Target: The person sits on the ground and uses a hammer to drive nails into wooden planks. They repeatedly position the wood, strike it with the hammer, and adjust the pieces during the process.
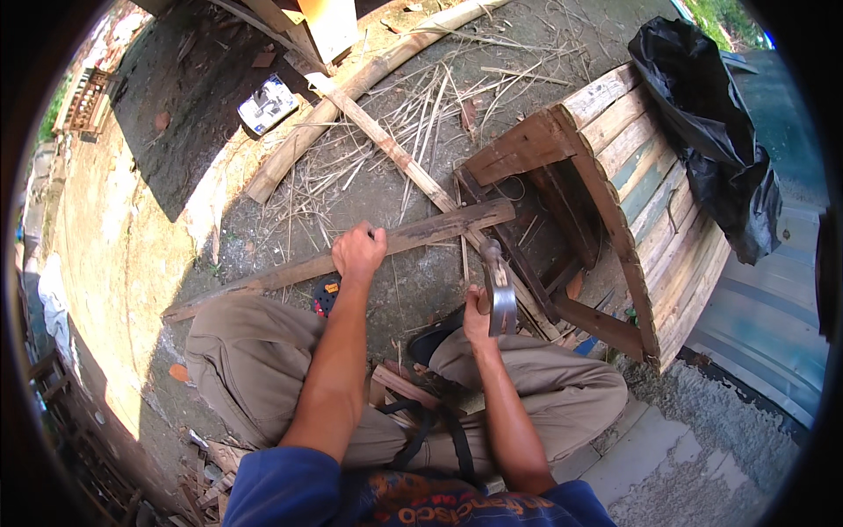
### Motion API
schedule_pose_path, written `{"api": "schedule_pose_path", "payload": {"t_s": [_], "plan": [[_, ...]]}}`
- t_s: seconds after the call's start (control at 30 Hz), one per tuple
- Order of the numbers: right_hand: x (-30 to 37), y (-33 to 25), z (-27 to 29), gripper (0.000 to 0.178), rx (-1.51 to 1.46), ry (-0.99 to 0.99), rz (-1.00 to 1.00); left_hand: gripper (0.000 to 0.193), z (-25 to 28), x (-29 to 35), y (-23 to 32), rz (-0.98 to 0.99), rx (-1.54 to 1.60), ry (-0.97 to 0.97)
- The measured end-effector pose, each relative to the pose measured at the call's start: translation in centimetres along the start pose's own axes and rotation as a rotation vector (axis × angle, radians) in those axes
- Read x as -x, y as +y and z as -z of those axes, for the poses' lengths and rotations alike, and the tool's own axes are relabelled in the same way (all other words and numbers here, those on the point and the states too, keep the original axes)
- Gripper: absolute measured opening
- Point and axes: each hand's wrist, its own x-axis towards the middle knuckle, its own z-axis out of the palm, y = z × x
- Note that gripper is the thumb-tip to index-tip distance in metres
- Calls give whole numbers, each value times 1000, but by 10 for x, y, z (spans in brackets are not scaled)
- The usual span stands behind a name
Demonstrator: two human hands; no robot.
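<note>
My left hand is closed round a long, weathered wooden beam that slants across in front of my knees. In my right hand is a claw hammer, its metal head raised near the beam's right end; the handle is mostly hidden by my fingers. Under the beam's right end passes a narrow split-bamboo strip. Right beside the hammer, a slatted wooden frame lies on its side, its dark hollow facing me.
A thick bamboo pole lies beyond the beam among scattered bamboo splinters. A black plastic sheet drapes over the slatted frame. Metal roofing sheets border the right side. A small printed box lies at the far left.
</note>
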Motion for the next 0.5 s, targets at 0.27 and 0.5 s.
{"api": "schedule_pose_path", "payload": {"t_s": [0.27,0.5], "plan": [[2,-34,18,41,-262,115,226,36,3,-2,1,33,6,-19],[-13,0,0,32,-390,43,-212,34,0,-6,-3,-18,34,15]]}}
